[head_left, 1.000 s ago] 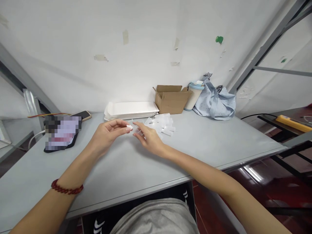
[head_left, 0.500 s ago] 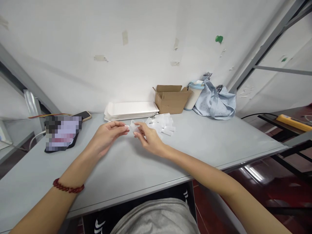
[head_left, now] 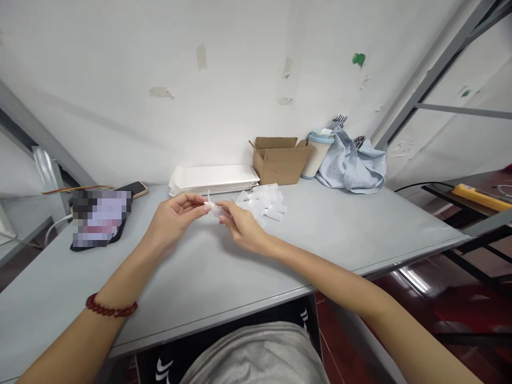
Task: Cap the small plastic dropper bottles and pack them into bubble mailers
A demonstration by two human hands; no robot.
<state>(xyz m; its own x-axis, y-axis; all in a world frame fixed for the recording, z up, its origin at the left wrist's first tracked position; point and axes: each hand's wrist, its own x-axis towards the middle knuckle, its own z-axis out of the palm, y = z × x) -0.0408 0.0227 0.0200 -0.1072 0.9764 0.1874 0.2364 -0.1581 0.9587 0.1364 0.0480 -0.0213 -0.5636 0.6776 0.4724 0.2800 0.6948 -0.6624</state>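
Pinched between the thumb and fingers of my right hand [head_left: 244,224] is a small translucent plastic piece [head_left: 216,210], possibly a tube or little bottle; a thin part sticks up at its left end. My left hand [head_left: 178,216] is closed in a pinch on a tiny white piece [head_left: 207,206], too small to name. The two pieces meet or nearly touch between my fingertips, above the grey table [head_left: 192,298]. Just beyond my right hand lies a heap of similar translucent plastic pieces [head_left: 266,201].
White flat boxes or envelopes [head_left: 216,175] lie stacked by the wall. Beside them stand an open cardboard box [head_left: 280,166], a lidded cup [head_left: 317,157] and a light blue cloth bag [head_left: 354,168]. Over at the left lie a phone [head_left: 102,218] with a blurred screen and another dark device [head_left: 136,189].
My hands have come closer together, so the translucent piece now meets or nearly meets the tiny white one. The translucent piece has turned slightly, and the view has shifted a little.
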